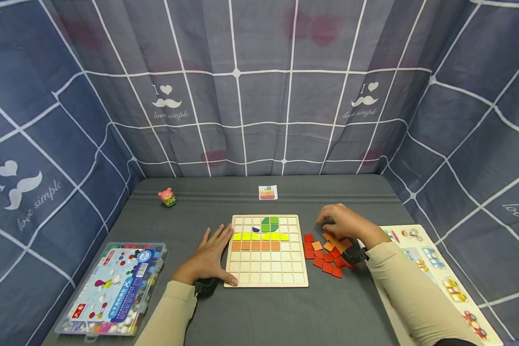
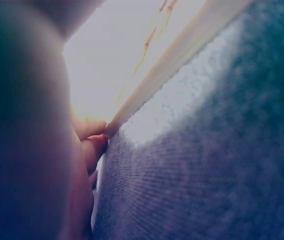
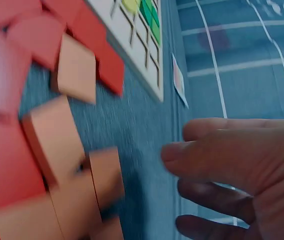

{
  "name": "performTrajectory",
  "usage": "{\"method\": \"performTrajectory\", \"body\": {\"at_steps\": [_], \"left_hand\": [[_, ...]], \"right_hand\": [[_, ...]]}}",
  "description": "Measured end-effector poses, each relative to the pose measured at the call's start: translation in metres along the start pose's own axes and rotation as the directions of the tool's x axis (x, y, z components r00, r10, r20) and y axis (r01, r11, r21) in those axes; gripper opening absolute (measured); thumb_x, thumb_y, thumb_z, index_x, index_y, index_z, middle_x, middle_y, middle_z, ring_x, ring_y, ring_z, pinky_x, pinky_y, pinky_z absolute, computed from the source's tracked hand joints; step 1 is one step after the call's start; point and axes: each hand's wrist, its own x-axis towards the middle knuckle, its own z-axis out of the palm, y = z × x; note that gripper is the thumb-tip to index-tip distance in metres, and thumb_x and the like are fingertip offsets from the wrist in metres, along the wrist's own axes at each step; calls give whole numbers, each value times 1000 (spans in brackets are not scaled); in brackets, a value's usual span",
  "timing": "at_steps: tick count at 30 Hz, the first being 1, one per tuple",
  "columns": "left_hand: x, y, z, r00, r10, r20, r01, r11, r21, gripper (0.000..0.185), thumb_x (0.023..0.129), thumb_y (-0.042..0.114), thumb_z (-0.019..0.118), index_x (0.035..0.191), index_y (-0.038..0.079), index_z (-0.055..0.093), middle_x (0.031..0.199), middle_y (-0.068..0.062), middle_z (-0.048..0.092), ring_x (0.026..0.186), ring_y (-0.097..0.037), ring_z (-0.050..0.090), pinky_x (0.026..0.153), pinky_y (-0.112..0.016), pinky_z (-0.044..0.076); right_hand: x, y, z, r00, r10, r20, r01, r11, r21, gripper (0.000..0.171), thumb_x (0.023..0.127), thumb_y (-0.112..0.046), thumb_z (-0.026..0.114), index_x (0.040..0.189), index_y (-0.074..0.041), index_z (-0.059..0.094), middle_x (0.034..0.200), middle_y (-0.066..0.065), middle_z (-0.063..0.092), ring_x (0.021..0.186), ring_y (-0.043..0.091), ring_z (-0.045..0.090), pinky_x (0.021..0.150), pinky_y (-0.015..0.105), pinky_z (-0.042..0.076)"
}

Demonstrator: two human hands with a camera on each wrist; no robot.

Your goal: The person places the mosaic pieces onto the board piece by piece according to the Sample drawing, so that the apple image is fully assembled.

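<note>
A wooden grid board [image 1: 268, 278] lies on the table in the head view. On it are green pieces [image 1: 270, 227], a small blue piece [image 1: 255, 229], a row of yellow pieces [image 1: 265, 236] and a row of orange squares [image 1: 256, 245]. My left hand [image 1: 209, 257] is spread along the board's left edge, thumb at the lower left corner. To the right of the board, my right hand [image 1: 348, 223] hovers at the far side of loose red tiles [image 1: 327, 267] and orange tiles [image 1: 317, 245]. The right wrist view shows its fingers [image 3: 217, 155] loosely bent, with nothing seen between them.
A small printed card [image 1: 267, 192] lies behind the board. At the back left stands a pink pig figurine [image 1: 167, 197]. A clear plastic case [image 1: 112, 283] sits at the left, and a picture board [image 1: 451, 288] lies under the right forearm. Curtains surround the table.
</note>
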Motion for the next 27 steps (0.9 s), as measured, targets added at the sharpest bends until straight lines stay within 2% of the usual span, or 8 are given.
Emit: {"method": "performTrajectory", "body": {"at_steps": [5, 10, 16, 23, 27], "left_hand": [[0, 1, -1, 1000, 4, -4, -4, 1000, 0, 154, 54, 80, 89, 169, 4, 19, 174, -13, 13, 159, -36, 6, 122, -62, -10], [0, 1, -1, 1000, -1, 1, 1, 1000, 3, 154, 54, 79, 90, 169, 4, 19, 174, -12, 13, 159, -36, 6, 122, -62, -10], [0, 1, 0, 1000, -7, 6, 7, 1000, 0, 154, 54, 79, 90, 169, 5, 18, 174, -12, 12, 159, -35, 5, 122, -60, -11], [0, 0, 0, 1000, -3, 3, 3, 1000, 1, 154, 54, 79, 90, 169, 4, 19, 174, -12, 13, 159, -35, 6, 122, -60, -11], [1, 0, 0, 1000, -10, 4, 10, 1000, 3, 154, 53, 79, 90, 169, 5, 20, 174, -11, 13, 159, -35, 6, 122, -60, -10]], "right_hand": [[-8, 13, -2, 999, -5, 46, 3, 999, 43, 25, 75, 7, 88, 91, -11, 80, 98, -5, 71, 92, 18, 68, 84, 43, 58], [-11, 15, 3, 995, -26, 93, 19, 997, 74, 21, 74, 0, 91, 85, -15, 80, 95, -8, 71, 87, 12, 67, 80, 38, 58], [-10, 12, 8, 998, -44, 53, 42, 998, 42, 22, 73, 1, 88, 86, -13, 79, 91, -8, 68, 80, 11, 64, 74, 35, 56], [-9, 9, 16, 999, -52, 7, 53, 999, -3, 13, 78, 0, 83, 87, -10, 80, 89, -7, 67, 78, 9, 62, 71, 33, 57], [-9, 9, 20, 998, -59, -19, 58, 998, -23, 13, 78, -1, 83, 87, -10, 80, 88, -6, 67, 77, 8, 61, 69, 33, 57]]}}
